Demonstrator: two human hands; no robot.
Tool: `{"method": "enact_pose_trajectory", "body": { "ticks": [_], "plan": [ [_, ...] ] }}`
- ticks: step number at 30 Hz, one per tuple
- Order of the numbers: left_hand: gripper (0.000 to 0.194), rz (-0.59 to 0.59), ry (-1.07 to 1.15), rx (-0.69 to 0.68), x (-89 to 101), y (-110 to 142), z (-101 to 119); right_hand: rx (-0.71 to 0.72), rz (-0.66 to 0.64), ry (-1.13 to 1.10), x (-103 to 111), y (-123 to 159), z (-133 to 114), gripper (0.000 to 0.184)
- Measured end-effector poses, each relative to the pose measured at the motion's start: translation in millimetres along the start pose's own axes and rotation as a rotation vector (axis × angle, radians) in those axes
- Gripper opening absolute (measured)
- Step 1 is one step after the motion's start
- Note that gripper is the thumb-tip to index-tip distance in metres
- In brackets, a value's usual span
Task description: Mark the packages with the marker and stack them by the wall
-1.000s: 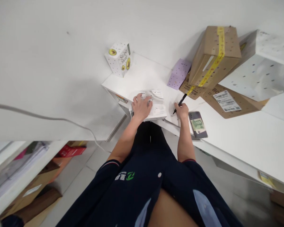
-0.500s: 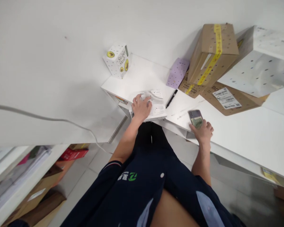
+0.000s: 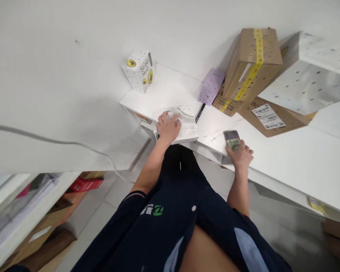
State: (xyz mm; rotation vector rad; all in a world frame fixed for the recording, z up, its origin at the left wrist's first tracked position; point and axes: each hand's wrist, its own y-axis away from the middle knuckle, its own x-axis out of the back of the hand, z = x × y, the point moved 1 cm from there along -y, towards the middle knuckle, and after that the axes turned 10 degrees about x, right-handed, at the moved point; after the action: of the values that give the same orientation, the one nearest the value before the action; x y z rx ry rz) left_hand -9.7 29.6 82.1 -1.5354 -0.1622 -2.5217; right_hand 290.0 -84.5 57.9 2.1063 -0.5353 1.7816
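Note:
My left hand [image 3: 168, 129] lies on top of a small white box [image 3: 189, 126] at the table's near edge. Its fingers are spread over the labels and print on the box's upper face. To the right, my right hand [image 3: 241, 154] is closed around the lower end of a smartphone [image 3: 231, 139], whose back faces up with cameras and a greenish picture showing. The phone is low over the white tabletop; I cannot tell whether it touches. Between the white box and the purple box [image 3: 211, 86] lies a black pen [image 3: 200, 114].
A white avocado-print box [image 3: 138, 71] stands at the back left. Brown cartons [image 3: 252, 64] and a large white dotted box [image 3: 308, 83] are stacked at the back right. A grey cable [image 3: 53, 139] crosses on the left, above shelves [image 3: 25, 223] holding papers and cartons.
The pen has shifted slightly back, its far end now against the purple box. Both hands keep their places on the white box and the phone; the whole view drifts a little.

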Motion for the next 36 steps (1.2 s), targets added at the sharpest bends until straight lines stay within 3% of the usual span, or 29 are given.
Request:
{"method": "enact_pose_trajectory", "body": {
  "ticks": [4, 8, 12, 16, 22, 27, 30, 36],
  "plan": [
    [0.040, 0.004, 0.004, -0.004, 1.3, 1.0, 1.3, 0.000, 0.034, -0.240, -4.1, 8.2, 0.4, 0.084],
    [0.041, -0.014, 0.013, -0.002, 3.5, 0.7, 1.9, -0.018, -0.018, -0.951, -8.8, 23.5, -7.0, 0.084],
    [0.041, -0.024, 0.026, 0.012, 4.3, 0.1, 1.8, -0.022, -0.315, -1.698, -4.8, 39.7, -39.0, 0.072],
    [0.041, -0.022, 0.027, 0.007, 3.7, 0.5, 2.1, -0.023, -0.663, -2.085, -0.6, 47.4, -75.0, 0.067],
    [0.041, -0.013, 0.018, 0.011, 0.9, -1.8, 1.4, -0.125, -1.145, -2.137, -18.7, 80.1, -110.6, 0.068],
    [0.042, -0.032, 0.019, -0.002, -5.1, -6.6, -4.5, -0.194, -1.361, -2.034, -32.3, 116.3, -132.5, 0.067],
    [0.042, -0.023, 0.028, -0.005, -8.3, -8.4, -6.5, -0.165, -1.393, -2.015, -29.0, 119.2, -141.7, 0.065],
    [0.041, -0.045, 0.062, 0.030, -2.9, -5.2, -3.1, -0.118, -1.271, -2.061, -4.6, 101.4, -156.1, 0.063]
  ]
}}
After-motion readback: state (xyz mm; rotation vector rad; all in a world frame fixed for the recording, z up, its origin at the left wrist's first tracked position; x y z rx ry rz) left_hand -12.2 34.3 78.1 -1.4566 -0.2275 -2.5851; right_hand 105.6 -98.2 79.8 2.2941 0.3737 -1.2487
